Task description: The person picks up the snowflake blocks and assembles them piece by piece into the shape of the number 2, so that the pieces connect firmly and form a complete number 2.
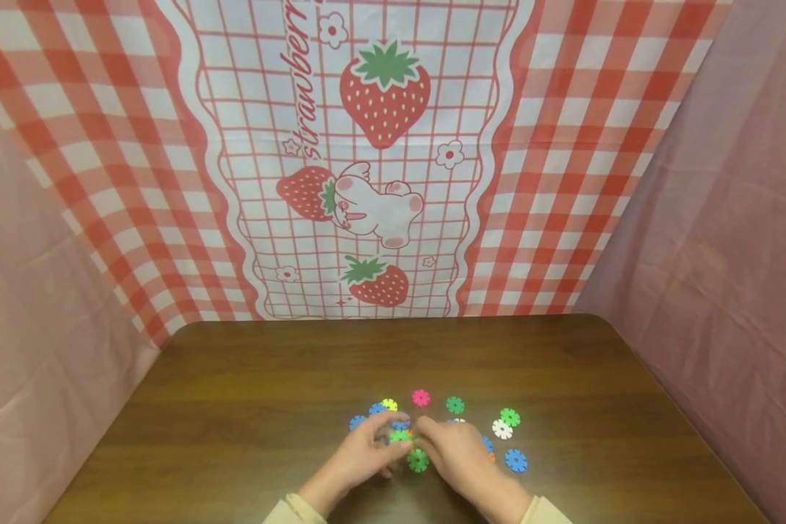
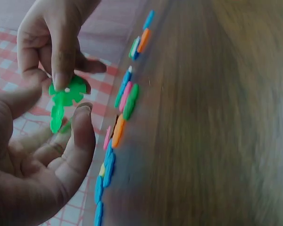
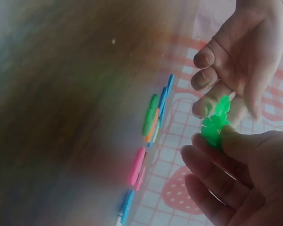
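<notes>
My right hand (image 1: 461, 458) pinches a pair of bright green notched building discs (image 3: 214, 128) between thumb and fingers. The two discs are joined at an angle, one edge-on to the other, as the left wrist view shows. Around the lower disc, my left hand (image 1: 359, 450) is held with its fingers loosely bent and spread, not gripping it. Under the hands, another green disc (image 1: 418, 460) lies on the table. Blue discs (image 1: 357, 423) lie just beyond the left hand, and a blue disc (image 1: 516, 460) lies to the right of the right hand.
Scattered over the brown table (image 1: 249, 386) are more notched discs: a pink disc (image 1: 421, 397), a dark green disc (image 1: 455, 405), a yellow disc (image 1: 389, 404), a white disc (image 1: 502, 429) and a light green disc (image 1: 510, 417). A strawberry-print cloth (image 1: 386, 218) hangs behind the table.
</notes>
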Available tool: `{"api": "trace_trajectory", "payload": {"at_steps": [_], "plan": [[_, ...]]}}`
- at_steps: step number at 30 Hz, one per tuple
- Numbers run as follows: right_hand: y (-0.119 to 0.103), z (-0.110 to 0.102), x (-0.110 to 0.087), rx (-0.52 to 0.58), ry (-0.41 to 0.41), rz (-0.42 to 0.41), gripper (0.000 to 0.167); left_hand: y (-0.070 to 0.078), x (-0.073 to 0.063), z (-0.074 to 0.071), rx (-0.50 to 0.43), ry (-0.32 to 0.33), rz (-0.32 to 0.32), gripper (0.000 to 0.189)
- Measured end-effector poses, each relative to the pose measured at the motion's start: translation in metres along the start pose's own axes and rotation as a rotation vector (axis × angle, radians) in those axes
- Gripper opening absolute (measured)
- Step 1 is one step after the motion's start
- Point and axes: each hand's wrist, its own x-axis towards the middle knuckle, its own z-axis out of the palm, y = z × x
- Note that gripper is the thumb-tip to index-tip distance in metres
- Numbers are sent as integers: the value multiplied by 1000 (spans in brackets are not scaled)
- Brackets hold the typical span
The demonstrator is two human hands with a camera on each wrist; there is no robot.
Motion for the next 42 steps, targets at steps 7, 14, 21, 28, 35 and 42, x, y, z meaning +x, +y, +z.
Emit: {"api": "trace_trajectory", "payload": {"at_steps": [7, 14, 21, 28, 35, 42], "plan": [[4, -1, 1, 62, -94, 112, 12, -2, 0, -6, 291, 27, 99, 28], [8, -2, 2, 17, -271, 205, 20, -5, 1, -13, 267, 87, 75, 26], [4, 3, 2, -32, -379, 228, 36, -10, 0, -14, 40, 40, 19, 28], [5, 7, 3, -60, -406, 221, 38, -12, -2, -17, -44, 34, -1, 27], [7, 5, -1, 55, -396, 259, 39, -12, -3, -19, -83, 24, -30, 27], [12, 2, -4, 224, -385, 327, 29, -14, -4, -18, -116, 1, -32, 24]]}}
